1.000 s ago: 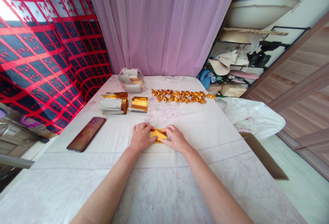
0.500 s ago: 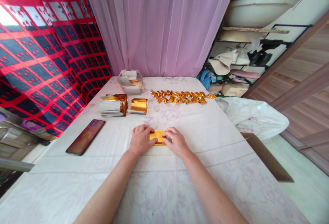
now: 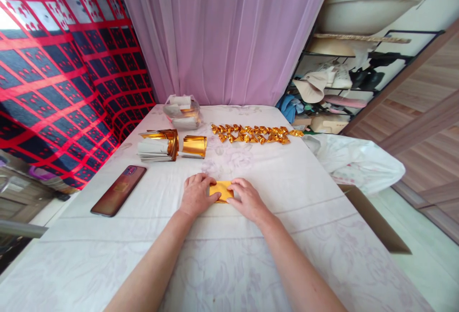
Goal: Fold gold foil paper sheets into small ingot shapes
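A small sheet of gold foil paper point(image 3: 223, 190) lies on the table in front of me, between my two hands. The thumb and fingers of my left hand point(image 3: 196, 194) close on its left end. On its right end, my right hand point(image 3: 248, 198) pinches with thumb and fingertips. Behind the hands, a row of folded gold foil pieces point(image 3: 254, 134) stretches to the right. To the left of that row stand a small stack of gold foil sheets point(image 3: 194, 146) and a larger stack of foil sheets point(image 3: 158, 147) with pale backs showing.
A phone point(image 3: 119, 190) lies on the left of the table. A clear plastic bag of foil paper point(image 3: 182, 112) sits at the back. Past the right edge are a white plastic bag point(image 3: 362, 159), a cardboard piece point(image 3: 376, 219) and a shelf rack point(image 3: 337, 56). A purple curtain point(image 3: 222, 35) hangs behind.
My right hand has shifted very slightly to the right along the foil paper, and a little more gold shows. My left hand stays in nearly the same place.
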A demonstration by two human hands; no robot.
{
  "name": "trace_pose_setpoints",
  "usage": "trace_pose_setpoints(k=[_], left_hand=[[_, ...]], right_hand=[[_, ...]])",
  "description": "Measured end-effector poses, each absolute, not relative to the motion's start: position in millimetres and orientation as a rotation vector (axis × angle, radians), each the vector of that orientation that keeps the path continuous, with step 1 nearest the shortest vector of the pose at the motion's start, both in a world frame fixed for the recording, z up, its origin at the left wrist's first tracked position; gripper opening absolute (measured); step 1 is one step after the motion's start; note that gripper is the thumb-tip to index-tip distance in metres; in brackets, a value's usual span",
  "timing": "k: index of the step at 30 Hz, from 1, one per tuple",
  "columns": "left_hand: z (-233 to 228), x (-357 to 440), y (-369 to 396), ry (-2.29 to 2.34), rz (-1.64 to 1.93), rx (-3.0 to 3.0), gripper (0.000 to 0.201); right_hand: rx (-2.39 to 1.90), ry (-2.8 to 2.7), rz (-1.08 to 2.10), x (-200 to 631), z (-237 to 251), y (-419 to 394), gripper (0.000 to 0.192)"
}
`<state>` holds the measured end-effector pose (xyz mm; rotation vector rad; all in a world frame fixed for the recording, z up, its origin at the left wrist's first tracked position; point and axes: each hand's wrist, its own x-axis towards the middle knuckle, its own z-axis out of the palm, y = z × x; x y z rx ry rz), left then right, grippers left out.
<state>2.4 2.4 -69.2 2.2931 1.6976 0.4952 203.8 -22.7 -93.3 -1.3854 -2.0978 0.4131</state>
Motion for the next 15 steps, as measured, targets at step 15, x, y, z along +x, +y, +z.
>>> trace_pose_setpoints(k=[15], left_hand=[[-73, 1, 3, 1.678, 0.526, 2.341, 0.035]], right_hand=[[-1.242, -2.13, 0.711, 224, -83, -23, 0.042]])
